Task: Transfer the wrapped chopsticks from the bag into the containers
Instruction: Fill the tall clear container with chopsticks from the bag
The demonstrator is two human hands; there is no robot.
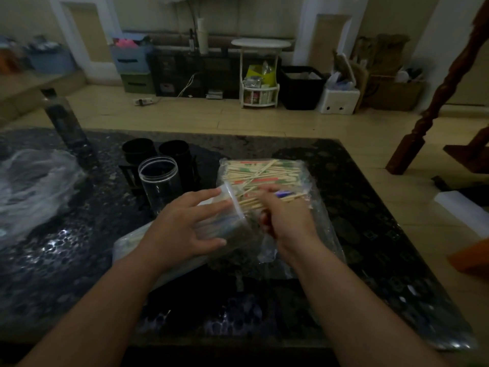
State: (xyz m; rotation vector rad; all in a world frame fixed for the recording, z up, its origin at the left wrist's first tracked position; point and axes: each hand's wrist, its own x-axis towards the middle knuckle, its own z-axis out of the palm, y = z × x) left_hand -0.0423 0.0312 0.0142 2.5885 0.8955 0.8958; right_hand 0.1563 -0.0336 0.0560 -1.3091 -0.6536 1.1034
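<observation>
A clear plastic bag [312,207] full of wrapped chopsticks [262,172] lies on the dark speckled table [370,207]. My left hand [185,229] holds a clear container [232,205] tipped on its side, mouth toward the bag, with some chopsticks inside it. My right hand [285,215] grips a bunch of chopsticks at the container's mouth. An upright clear jar [158,181] stands empty just left of the bag, with two black cups [156,152] behind it.
Crumpled clear plastic [31,186] lies at the table's left. A dark bottle [66,125] stands at the back left. A white object [463,210] and an orange thing [473,258] sit off the right edge. A wooden post [436,102] rises at right.
</observation>
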